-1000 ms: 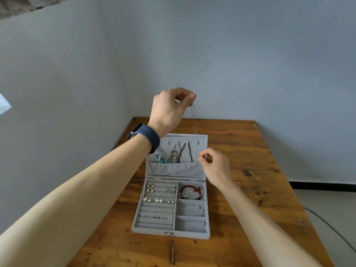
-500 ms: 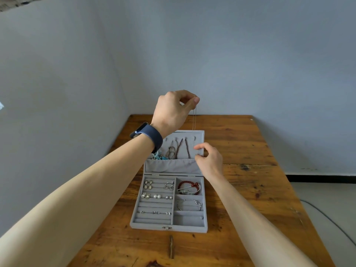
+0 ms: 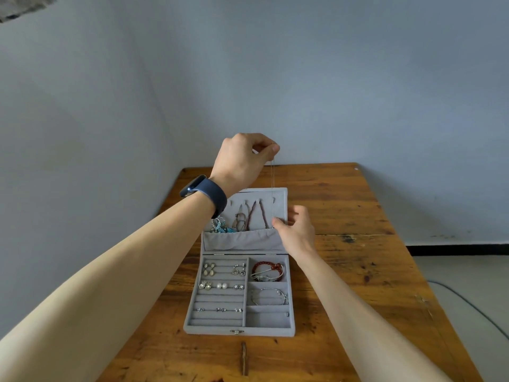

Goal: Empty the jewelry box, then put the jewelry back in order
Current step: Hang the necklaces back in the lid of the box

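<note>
While the jewelry box (image 3: 239, 330) is sitting nearly full, emptying seemingly just beginning, the left hand (image 3: 242, 158) is pinching the top of a chain (image 3: 272, 186) and the right hand (image 3: 296, 230) its lower end by the lid (image 3: 281, 194).

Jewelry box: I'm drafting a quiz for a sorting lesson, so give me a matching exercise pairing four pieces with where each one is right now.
Things
1. red bracelet
2. silver bangle
3. pearl earrings
4. thin chain

Places
A. pinched by the left hand, hanging in front of the lid
B. right side, farthest compartment
C. padded rows on the left side
D. right side, middle compartment

Pairs: 1-B, 2-D, 3-C, 4-A
</note>
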Tool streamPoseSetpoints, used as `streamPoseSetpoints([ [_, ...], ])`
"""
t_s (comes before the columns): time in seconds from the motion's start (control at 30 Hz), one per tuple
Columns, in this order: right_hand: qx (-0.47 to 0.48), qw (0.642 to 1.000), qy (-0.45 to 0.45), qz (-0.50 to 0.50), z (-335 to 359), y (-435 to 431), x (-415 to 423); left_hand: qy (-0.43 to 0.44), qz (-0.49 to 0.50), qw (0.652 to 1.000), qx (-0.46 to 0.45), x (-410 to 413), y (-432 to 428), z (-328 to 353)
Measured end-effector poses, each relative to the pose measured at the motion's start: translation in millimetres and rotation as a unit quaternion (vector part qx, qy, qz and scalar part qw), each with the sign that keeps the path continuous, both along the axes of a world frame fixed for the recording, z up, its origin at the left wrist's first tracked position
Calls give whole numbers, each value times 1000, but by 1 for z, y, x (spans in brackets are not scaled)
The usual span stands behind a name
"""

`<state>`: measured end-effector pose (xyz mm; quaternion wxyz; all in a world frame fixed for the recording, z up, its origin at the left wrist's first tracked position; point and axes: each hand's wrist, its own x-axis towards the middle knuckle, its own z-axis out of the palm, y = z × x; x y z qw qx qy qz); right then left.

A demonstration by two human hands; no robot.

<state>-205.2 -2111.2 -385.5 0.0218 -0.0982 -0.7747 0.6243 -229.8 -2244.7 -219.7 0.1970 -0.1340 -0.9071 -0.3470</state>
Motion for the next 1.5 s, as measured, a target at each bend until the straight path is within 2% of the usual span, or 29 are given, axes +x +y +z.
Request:
streamPoseSetpoints([
  [0.3, -17, 997, -69, 38, 13, -5, -4, -24, -3, 999, -46, -1, 4, -16],
  [0.43, -74, 993, -83, 39, 17, -11, -6, -58, -4, 994, -90, -4, 2, -20],
  [0.6, -132, 987, -75, 51, 13, -6, -4, -117, -23, 977, -178, -1, -4, -36],
  [0.73, -136, 989, -40, 51, 13, 2, -3, -130, -14, 971, -200, 0, -9, -50],
  [0.8, -115, 992, -11, 43, 13, 4, -2, -135, -9, 970, -203, -1, -10, -56],
  [0.9, -23, 997, 78, 2, 15, 7, -2, -125, 0, 974, -191, -4, -9, -59],
  [1.0, 91, 974, 206, -16, 17, 11, -6, -105, -13, 977, -183, -6, -6, -59],
  [1.1, 168, 955, 245, 3, 18, 16, -13, -92, -29, 981, -167, -7, -3, -59],
  [1.23, 193, 955, 223, 32, 17, 20, -20, -92, -23, 981, -169, -7, -2, -63],
  [1.4, 156, 959, 234, -13, 18, 20, -20, 50, 40, 959, -278, -3, -6, -78],
  [1.5, 156, 950, 269, -28, 20, 18, -18, 39, 44, 962, -268, -4, -4, -85],
])
